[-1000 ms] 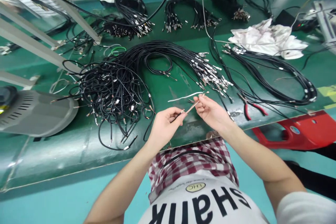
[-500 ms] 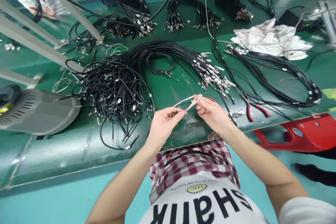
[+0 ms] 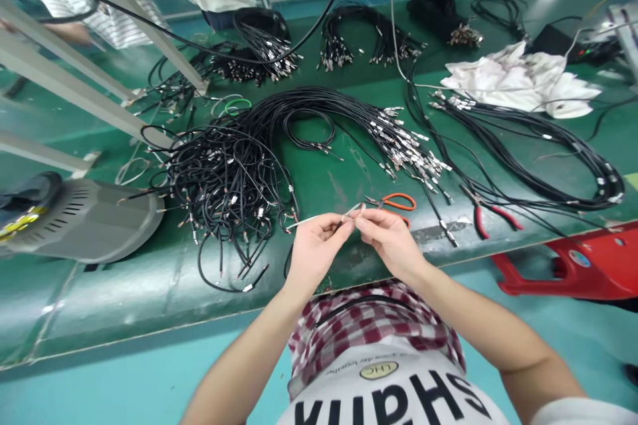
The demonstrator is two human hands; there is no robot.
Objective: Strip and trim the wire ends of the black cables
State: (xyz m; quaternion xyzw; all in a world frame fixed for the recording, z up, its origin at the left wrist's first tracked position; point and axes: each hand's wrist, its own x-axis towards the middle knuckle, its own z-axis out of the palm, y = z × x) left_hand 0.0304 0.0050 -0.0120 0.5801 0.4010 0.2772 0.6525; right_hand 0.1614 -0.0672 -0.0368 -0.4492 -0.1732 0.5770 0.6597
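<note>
My left hand and my right hand meet fingertip to fingertip just above the near edge of the green table. Both are closed in a pinch on a thin black cable end with a bare tip. A white wire sticks out to the left of my left fingers. A black cable runs down from my left hand towards my lap. Orange-handled scissors lie just behind my right hand.
A tangled pile of short black cables lies left of my hands, a fanned bundle with metal ends behind them. Red-handled pliers and long cable loops lie right. A grey fan base sits far left. People stand across the table.
My hands have drawn together, so the fingertips now touch. The wire piece that stood up between them is no longer raised. The scissors have come into sight behind my right hand.
</note>
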